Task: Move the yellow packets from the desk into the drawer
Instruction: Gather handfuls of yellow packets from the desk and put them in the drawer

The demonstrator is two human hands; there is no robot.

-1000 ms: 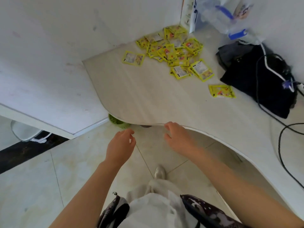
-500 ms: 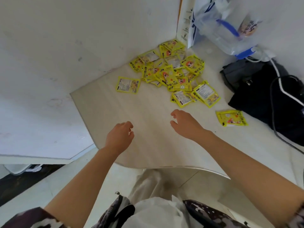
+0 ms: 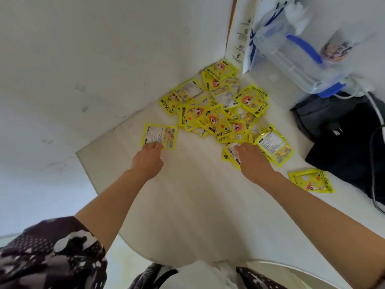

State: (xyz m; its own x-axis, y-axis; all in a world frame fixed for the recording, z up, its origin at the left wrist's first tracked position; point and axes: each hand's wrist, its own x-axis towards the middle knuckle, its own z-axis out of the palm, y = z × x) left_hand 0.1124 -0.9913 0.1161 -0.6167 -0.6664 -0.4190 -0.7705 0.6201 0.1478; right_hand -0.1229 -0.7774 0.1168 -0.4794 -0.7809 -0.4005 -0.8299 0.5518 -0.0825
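Several yellow packets lie in a loose pile (image 3: pixel 220 107) in the desk's back corner against the white wall. One lone packet (image 3: pixel 159 135) lies left of the pile; my left hand (image 3: pixel 148 158) rests its fingertips on that packet's near edge. My right hand (image 3: pixel 251 159) lies on a packet (image 3: pixel 230 157) at the pile's near edge, next to another packet (image 3: pixel 274 147). One more packet (image 3: pixel 311 181) lies apart at the right. No drawer is in view.
A black bag (image 3: pixel 350 138) with cables sits at the right of the pale desk (image 3: pixel 193 205). A clear plastic container with blue handle (image 3: pixel 295 51) and a white carton (image 3: pixel 239 38) stand in the back corner. The wall runs along the left.
Both hands have moved forward from the desk's near edge across the desk to the packets; the left now touches the lone packet, the right the pile's edge.
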